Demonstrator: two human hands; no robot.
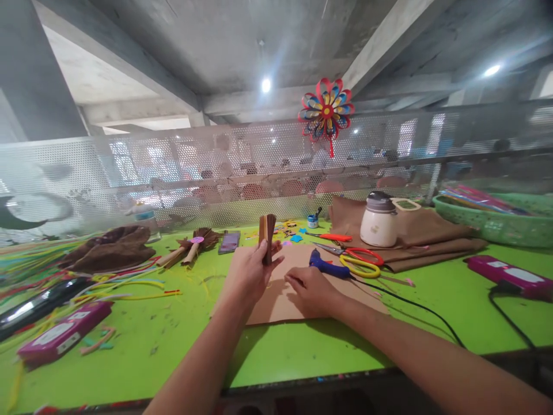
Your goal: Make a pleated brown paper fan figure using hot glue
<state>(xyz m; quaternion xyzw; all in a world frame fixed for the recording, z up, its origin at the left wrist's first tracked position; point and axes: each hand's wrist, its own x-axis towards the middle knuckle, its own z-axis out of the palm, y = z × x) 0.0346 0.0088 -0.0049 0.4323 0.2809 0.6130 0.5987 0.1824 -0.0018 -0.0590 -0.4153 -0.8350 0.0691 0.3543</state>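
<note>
My left hand [254, 274] is wrapped round a folded strip of brown pleated material [269, 233], held upright above a tan cardboard sheet [276, 308]. Low over the same sheet, my right hand [313, 291] has its fingers drawn together in a pinch; whatever is in them, if anything, is too small to tell. Close behind the right hand lies a blue glue gun [326, 264] with a black cord. Scissors with red and yellow handles [360, 262] rest just beyond it, along with a red-handled tool [334, 237].
Brown cloth [432, 242] and a white jar with a grey lid [379, 222] stand right of the cardboard. A green basket [510, 225] is farther right. Purple power strips [510, 276] lie on both sides. Brown bundles [194, 248] and coloured strips [125, 288] spread leftward. A perforated screen [242, 161] stands behind.
</note>
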